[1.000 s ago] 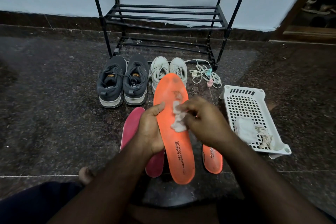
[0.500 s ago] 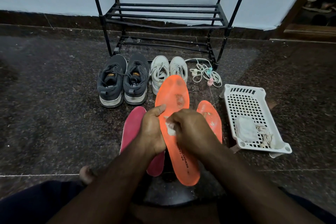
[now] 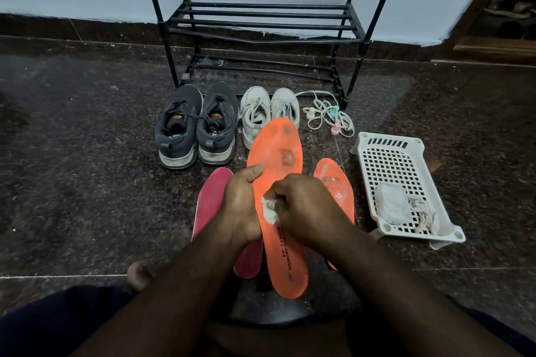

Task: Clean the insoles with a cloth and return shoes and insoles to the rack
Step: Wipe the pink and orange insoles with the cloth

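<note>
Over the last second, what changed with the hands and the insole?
The right hand slid the cloth down the held insole, from the forefoot toward the middle, uncovering the second orange insole on the floor. The left hand kept its grip. Shoes, rack and basket stayed put.

The orange insole (image 3: 277,182) carries black print, seemingly "CAMPUS" over "MEMORYTECH", partly hidden by the hand.
</note>
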A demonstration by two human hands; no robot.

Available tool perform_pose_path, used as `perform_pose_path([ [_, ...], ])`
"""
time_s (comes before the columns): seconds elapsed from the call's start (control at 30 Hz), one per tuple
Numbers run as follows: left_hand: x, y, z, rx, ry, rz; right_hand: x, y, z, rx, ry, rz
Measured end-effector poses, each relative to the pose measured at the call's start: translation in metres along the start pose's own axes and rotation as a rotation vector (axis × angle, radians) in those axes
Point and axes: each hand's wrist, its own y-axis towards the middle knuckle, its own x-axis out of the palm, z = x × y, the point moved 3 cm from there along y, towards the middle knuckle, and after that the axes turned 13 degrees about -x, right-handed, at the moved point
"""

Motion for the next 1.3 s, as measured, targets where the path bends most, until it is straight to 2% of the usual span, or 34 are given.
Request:
perform_pose_path([
  [0.07, -0.001, 0.0, 0.003, 0.017, -0.002, -0.007, -0.007, -0.003, -0.001, 0.001, 0.127, -0.061],
  [0.1, 0.001, -0.001, 0.004, 0.02, -0.011, -0.021, -0.011, -0.003, 0.0, 0.0, 0.164, -0.027],
  [0.2, 0.005, -0.004, 0.004, 0.017, -0.03, -0.032, -0.018, 0.002, 0.01, 0.038, 0.082, 0.223],
  [0.23, 0.005, -0.005, 0.003, 0.018, -0.028, -0.018, -0.016, 0.004, 0.01, 0.049, 0.042, 0.212],
  [0.33, 0.004, -0.006, 0.003, 0.046, -0.006, 0.028, 0.0, 0.003, 0.0, -0.009, -0.002, 0.004],
  [0.43, 0.004, -0.006, 0.007, 0.09, -0.012, 0.058, -0.004, -0.003, -0.004, -0.009, 0.132, -0.085],
  [0.5, 0.006, -0.007, 0.006, 0.062, -0.025, 0.042, -0.016, -0.002, 0.0, 0.029, 0.287, 0.027],
  [0.57, 0.008, -0.01, 0.004, 0.021, -0.031, 0.01, -0.028, 0.0, 0.013, 0.102, 0.437, 0.25],
  [0.63, 0.007, -0.01, 0.003, 0.021, -0.04, -0.015, -0.034, 0.0, 0.025, 0.128, 0.372, 0.409],
  [0.67, 0.007, -0.01, 0.003, 0.025, -0.045, -0.023, -0.034, 0.001, 0.027, 0.118, 0.308, 0.422],
  [0.8, 0.006, -0.008, 0.002, -0.006, -0.051, -0.036, -0.021, 0.002, 0.016, 0.056, 0.275, 0.203],
  [0.9, 0.005, -0.008, 0.002, -0.025, -0.042, -0.022, -0.017, 0.001, 0.011, 0.065, 0.262, 0.171],
  [1.0, 0.005, -0.008, 0.0, -0.006, -0.029, 0.012, -0.012, 0.003, 0.006, -0.006, 0.172, 0.143],
  [1.13, 0.0, -0.002, -0.001, 0.051, -0.016, 0.102, 0.004, 0.003, -0.003, -0.057, -0.013, -0.023],
  [1.23, -0.001, -0.001, 0.005, 0.113, -0.024, 0.098, -0.001, -0.003, -0.006, -0.006, 0.074, -0.109],
  [1.3, -0.001, -0.003, 0.007, 0.113, -0.033, 0.071, -0.006, -0.004, -0.002, 0.063, 0.205, -0.057],
])
